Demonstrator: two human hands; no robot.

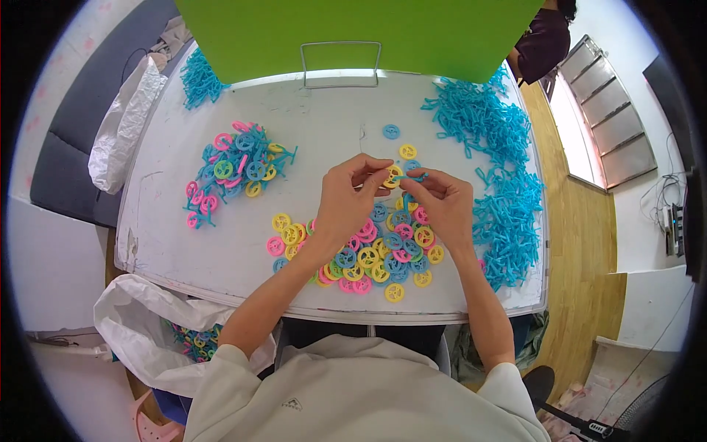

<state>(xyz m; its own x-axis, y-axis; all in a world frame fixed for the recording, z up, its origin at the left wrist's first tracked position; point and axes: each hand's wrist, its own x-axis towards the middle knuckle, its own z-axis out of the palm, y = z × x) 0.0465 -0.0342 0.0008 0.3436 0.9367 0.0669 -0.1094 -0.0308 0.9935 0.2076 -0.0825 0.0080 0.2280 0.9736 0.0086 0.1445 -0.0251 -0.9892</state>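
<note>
Between the fingers of my left hand (350, 195) is a small yellow spoked plastic wheel (393, 175). My right hand (445, 202) pinches a small blue plastic piece (417, 177), held up against the wheel. Both hands are raised over the white table (191, 269). Under and around them lies a pile of loose wheels (368, 257) in pink, yellow, blue and green. A blue wheel (391, 132) and a yellow wheel (407, 152) lie apart beyond my fingers. How far the held piece and wheel are joined I cannot tell.
Heaps of blue plastic pieces (508, 221) line the table's right edge; more blue pieces (201, 79) sit far left. A mixed pile of wheels on blue pieces (239, 162) lies left. A green panel (353, 33) stands behind. A white sack (121, 306) hangs open at lower left.
</note>
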